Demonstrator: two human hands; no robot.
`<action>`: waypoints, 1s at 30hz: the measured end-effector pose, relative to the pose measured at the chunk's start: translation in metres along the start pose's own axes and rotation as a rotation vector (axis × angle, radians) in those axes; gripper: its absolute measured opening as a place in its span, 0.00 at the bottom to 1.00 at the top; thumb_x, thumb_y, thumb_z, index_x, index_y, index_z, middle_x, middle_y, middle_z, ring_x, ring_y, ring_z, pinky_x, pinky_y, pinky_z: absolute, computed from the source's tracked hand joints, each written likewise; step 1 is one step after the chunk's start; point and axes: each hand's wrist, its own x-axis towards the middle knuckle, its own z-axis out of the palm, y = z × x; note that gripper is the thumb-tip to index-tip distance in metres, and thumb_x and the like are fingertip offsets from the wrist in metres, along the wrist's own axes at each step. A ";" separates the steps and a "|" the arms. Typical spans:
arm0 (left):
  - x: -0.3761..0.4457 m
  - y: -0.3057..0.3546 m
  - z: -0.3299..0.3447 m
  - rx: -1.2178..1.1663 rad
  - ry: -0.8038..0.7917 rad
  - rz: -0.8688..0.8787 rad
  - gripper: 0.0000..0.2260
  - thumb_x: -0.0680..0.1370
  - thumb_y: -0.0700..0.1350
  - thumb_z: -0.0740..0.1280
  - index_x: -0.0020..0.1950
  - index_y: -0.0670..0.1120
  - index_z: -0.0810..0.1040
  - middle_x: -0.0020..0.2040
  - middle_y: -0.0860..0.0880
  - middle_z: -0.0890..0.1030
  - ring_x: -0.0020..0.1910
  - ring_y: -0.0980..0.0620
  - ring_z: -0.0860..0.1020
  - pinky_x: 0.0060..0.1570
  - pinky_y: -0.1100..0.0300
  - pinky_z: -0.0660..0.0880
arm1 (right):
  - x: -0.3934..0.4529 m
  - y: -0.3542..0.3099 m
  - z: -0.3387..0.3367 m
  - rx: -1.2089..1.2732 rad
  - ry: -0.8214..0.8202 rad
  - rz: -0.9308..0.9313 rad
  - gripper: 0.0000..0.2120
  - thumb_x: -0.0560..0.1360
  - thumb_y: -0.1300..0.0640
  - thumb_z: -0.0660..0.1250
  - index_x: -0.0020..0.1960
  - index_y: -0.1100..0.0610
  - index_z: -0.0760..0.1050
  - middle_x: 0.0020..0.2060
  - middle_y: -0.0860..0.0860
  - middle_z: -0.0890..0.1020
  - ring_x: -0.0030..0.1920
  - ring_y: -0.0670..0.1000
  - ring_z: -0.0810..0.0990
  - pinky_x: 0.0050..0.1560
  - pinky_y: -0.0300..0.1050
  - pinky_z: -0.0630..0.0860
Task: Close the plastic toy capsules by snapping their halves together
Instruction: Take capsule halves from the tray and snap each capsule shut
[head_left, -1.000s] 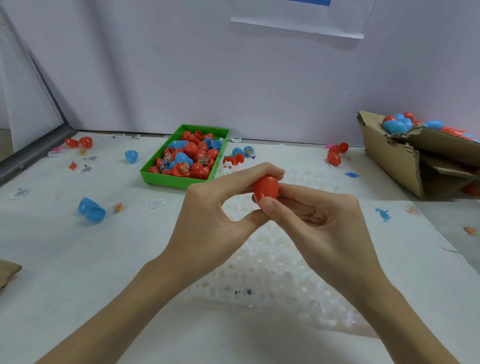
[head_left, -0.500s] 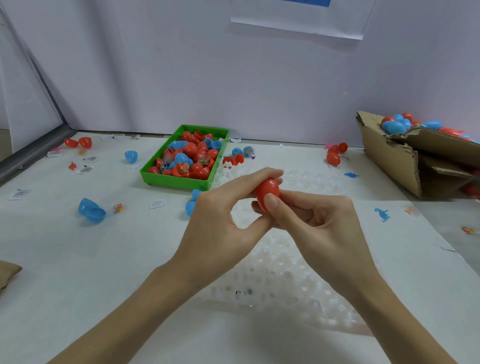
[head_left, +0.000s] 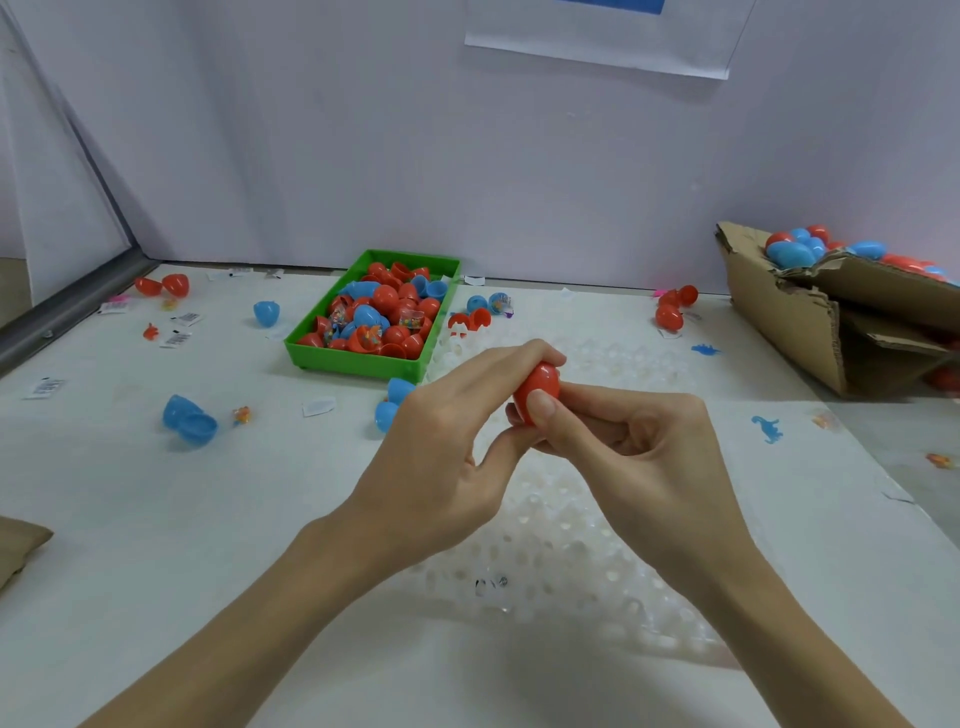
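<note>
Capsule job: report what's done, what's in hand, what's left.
Done: closed red and blue capsules fill the cardboard box at far right. In hand: both the left hand and right hand pinch one red capsule; its seam is hidden, so closure is unclear. Left: the green tray holds many loose halves, and the open blue capsule lies on the table.

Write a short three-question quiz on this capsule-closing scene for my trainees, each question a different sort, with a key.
1. True or false: both hands grip the red capsule.
2. The green tray holds: A) only blue pieces B) red and blue pieces C) nothing.
3. Fill in: the cardboard box sits at the table's far ____ side.

Key: 1 true; 2 B; 3 right. The left hand and right hand pinch it above the white mat.
</note>
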 end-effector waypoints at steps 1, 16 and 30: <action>0.000 -0.001 0.000 0.006 0.000 0.005 0.19 0.78 0.35 0.72 0.70 0.39 0.77 0.60 0.48 0.83 0.62 0.55 0.80 0.63 0.66 0.75 | 0.000 0.001 0.000 -0.003 0.007 -0.010 0.12 0.77 0.55 0.74 0.59 0.56 0.85 0.48 0.46 0.88 0.52 0.46 0.87 0.53 0.42 0.83; -0.001 0.010 0.022 -0.703 0.073 -0.552 0.10 0.83 0.44 0.69 0.63 0.55 0.80 0.60 0.55 0.84 0.62 0.54 0.83 0.57 0.68 0.77 | 0.007 0.008 -0.004 -0.576 0.139 -0.294 0.11 0.71 0.59 0.79 0.51 0.57 0.82 0.40 0.45 0.85 0.42 0.45 0.84 0.48 0.37 0.81; 0.005 0.012 0.009 -0.763 0.287 -0.571 0.12 0.70 0.46 0.79 0.54 0.52 0.88 0.50 0.52 0.88 0.52 0.52 0.87 0.50 0.67 0.80 | 0.007 0.011 -0.004 -0.694 0.249 -0.458 0.19 0.71 0.59 0.80 0.61 0.60 0.83 0.48 0.52 0.85 0.44 0.46 0.80 0.51 0.28 0.75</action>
